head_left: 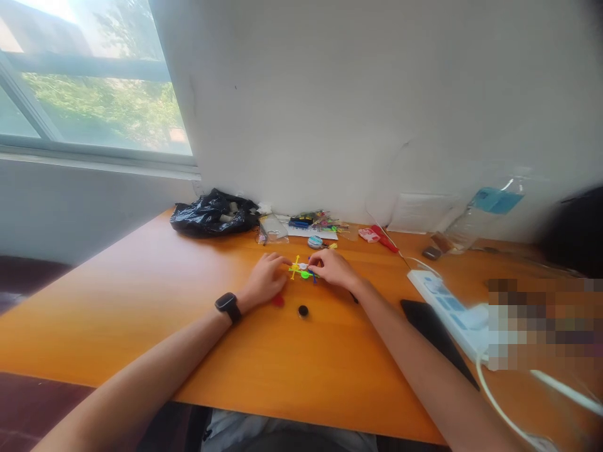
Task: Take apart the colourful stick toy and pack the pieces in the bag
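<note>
Between my hands is a cluster of small plastic pieces: a yellow piece with thin spokes, a bright green piece, a white round part and a blue piece. My left hand, with a black watch at the wrist, has its fingertips closed at the yellow side. From the other side, my right hand pinches the blue side. Whether the pieces are joined is too small to tell. A red piece lies partly beneath my left hand. Nearer me sits a small round black-topped object.
At the back are a black plastic bag, several small items on white paper, a round tin and a red object. To the right lie a clear bottle, a white power strip with cables, and a dark flat tablet-like slab.
</note>
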The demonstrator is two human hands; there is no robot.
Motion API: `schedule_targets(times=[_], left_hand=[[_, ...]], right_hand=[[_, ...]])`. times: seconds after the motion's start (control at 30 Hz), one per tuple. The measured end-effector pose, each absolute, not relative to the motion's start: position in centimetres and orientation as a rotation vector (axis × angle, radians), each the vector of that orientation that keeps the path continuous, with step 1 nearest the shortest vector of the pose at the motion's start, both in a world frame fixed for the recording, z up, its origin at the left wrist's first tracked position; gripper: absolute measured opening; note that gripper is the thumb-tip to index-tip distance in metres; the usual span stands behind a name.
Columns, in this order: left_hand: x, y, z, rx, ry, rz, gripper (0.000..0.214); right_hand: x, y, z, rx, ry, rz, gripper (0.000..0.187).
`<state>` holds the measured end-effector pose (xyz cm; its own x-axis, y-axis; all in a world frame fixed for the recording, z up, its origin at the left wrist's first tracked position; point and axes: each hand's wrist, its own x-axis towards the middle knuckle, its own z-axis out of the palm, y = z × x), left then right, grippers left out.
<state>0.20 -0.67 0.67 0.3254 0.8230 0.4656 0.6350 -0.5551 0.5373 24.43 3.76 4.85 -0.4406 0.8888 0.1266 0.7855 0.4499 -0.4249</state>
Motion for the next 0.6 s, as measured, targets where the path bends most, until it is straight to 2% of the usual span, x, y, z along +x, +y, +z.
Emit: schedule_targets(times=[0.07,0.23,0.6], left_hand=[[0.2,-0.6,0.4,2.350,1.320,1.067,0.025],[0.1,-0.3,-0.3,2.496,1.227,0.988,0.044],[0.1,0.0,-0.3,2.489,1.138,0.997,0.052]], right_hand=[[24.5,3.9,4.7,-1.410,-2.372,0.442,0.011],[24.7,4.2,4.5,-1.379,-2.380,0.455,0.012],[24.7,3.9,5.1,-1.381,-2.380,0.466,0.014]])
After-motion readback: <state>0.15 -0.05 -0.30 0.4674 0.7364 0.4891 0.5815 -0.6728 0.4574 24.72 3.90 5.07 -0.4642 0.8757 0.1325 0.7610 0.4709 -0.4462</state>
